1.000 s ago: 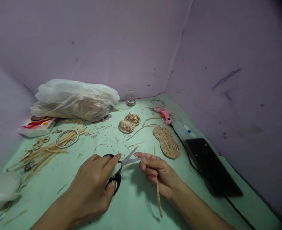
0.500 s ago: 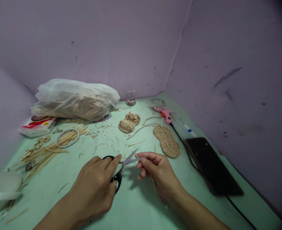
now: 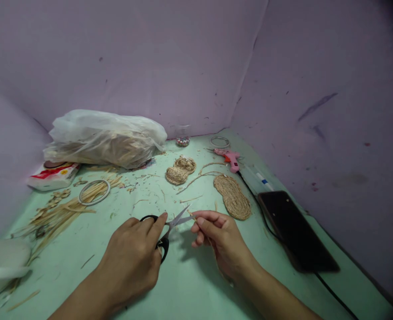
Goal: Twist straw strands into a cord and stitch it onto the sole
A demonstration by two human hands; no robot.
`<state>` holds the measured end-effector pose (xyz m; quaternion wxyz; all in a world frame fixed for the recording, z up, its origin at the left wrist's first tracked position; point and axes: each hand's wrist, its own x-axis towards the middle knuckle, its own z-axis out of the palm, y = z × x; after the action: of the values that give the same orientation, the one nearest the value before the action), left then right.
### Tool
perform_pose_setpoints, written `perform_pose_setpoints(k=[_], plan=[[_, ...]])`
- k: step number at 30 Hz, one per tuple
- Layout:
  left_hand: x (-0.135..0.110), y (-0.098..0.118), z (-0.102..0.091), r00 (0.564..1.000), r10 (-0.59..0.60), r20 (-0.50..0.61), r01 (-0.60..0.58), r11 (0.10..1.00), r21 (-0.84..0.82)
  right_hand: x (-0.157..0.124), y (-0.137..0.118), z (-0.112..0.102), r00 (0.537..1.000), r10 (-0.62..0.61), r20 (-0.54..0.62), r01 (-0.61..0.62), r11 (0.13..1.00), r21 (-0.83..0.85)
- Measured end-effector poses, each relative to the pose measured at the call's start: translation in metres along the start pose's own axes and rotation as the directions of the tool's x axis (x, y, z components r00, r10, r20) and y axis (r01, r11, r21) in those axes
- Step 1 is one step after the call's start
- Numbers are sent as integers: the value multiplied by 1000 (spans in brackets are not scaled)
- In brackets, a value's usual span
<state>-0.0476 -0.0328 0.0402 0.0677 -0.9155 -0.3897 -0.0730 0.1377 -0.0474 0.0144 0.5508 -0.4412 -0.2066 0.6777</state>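
Observation:
My left hand (image 3: 133, 258) grips black-handled scissors (image 3: 170, 229), whose blades stand slightly apart and point right. My right hand (image 3: 221, 240) pinches the end of a braided straw cord (image 3: 192, 215) right at the blade tips; the rest of the cord is hidden under the hand. Both hands hover low over the pale green table (image 3: 183, 284), near its front middle.
An oval woven straw mat (image 3: 232, 198) lies just beyond my right hand, and a double-coil straw piece (image 3: 180, 171) farther back. Pink glue gun (image 3: 229, 158), black phone (image 3: 296, 231) with cable at right. Plastic bag of straw (image 3: 105, 140), loose straw and a ring (image 3: 94, 192) at left; white bowl (image 3: 1, 266).
My right hand has turned so the hanging braided cord is now hidden beneath it. The scissor blades have narrowed around the cord's tip. The left hand barely shifted.

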Motion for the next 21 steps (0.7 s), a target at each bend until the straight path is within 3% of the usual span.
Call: perform_pose_setpoints(k=[8,18,21], plan=[[-2,3,4,1000,0,31,1,999,-36,-1,4,-1,998,10,63,-6,999,-54],[-5,3,11,993,-10,120,23,994,-104,-2,3,1,995,40,88,-41,999,20],[-5,-2,6,991,-61,116,77,988,-135,-2,1,0,996,58,75,-62,997,52]])
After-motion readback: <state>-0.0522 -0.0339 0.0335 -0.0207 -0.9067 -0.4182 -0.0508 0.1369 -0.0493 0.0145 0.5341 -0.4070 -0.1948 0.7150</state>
